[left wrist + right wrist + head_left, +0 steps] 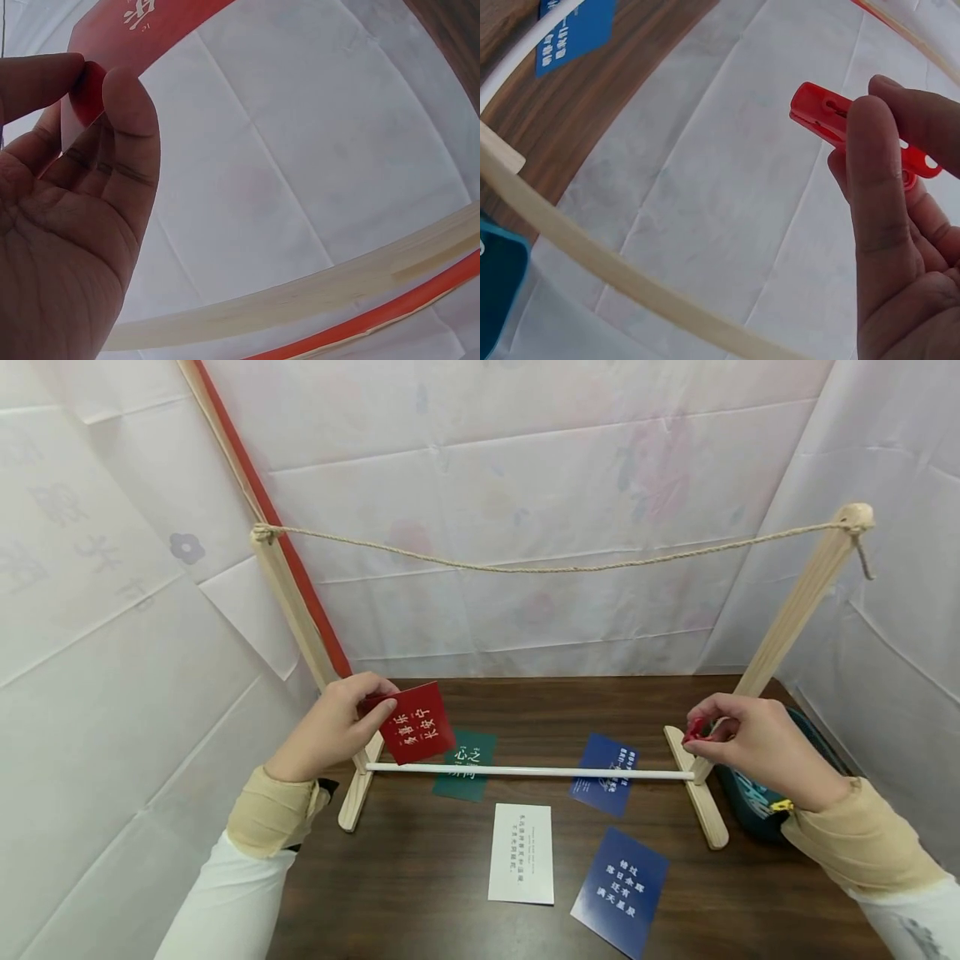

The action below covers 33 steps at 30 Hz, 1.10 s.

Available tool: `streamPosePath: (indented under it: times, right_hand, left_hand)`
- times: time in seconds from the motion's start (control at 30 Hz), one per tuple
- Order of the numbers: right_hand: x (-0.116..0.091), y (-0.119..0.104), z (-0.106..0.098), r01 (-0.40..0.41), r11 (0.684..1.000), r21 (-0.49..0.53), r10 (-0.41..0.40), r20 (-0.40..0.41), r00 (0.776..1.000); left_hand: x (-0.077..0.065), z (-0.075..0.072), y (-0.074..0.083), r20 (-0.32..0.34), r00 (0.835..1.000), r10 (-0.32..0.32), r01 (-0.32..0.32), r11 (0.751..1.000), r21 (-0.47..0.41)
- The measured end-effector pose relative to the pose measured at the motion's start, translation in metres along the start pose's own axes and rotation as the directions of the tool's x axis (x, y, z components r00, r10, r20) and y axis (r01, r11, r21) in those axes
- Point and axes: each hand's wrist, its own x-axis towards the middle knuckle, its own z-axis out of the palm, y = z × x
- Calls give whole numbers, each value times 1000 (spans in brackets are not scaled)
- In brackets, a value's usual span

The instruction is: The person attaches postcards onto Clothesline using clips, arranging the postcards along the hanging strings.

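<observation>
My left hand [341, 722] pinches a red card [422, 727] with white characters at its left edge, near the left post of a wooden stand. In the left wrist view the card [169, 30] reaches up past the fingertips. At the right post, my right hand [757, 743] grips a red plastic clothespin [821, 109] between thumb and fingers; its jaw end points away from the hand, jaws closed with nothing between them. A twine rope [517, 568] sags between the two post tops, above both hands, with nothing hanging on it.
A white crossbar [525, 771] joins the stand's feet. On the dark wooden table [405, 893] lie a green card [465, 785], a white card [521, 852] and two blue cards [621, 889]. Behind the right post stands a teal container [757, 818]. White cloth hangs around.
</observation>
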Motion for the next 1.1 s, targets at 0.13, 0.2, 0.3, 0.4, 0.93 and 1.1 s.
streamPosePath:
  times: [0.13, 0.2, 0.3, 0.4, 0.93, 1.1]
  right_hand:
    - [5, -5, 2, 33, 999, 11, -33, 11, 999]
    - [7, -7, 3, 35, 999, 30, -36, 22, 999]
    - [10, -12, 4, 20, 998, 56, -22, 49, 999]
    - [14, -16, 5, -5, 998, 66, -1, 79, 997]
    - [24, -39, 11, 71, 994, 87, -80, 94, 992]
    - [28, -45, 14, 118, 986, 119, -125, 56, 991]
  left_hand:
    - [3, -5, 3, -12, 1000, 1, -1, 1000, 10]
    - [4, -7, 5, -13, 1000, -3, 3, 1000, 8]
    - [6, -10, 6, -18, 1000, 0, 0, 1000, 13]
    - [7, -12, 7, -28, 1000, 6, -6, 1000, 16]
    - [20, -26, 13, -132, 990, 40, -32, 997, 63]
    - [23, -32, 13, -167, 985, 35, -27, 998, 52]
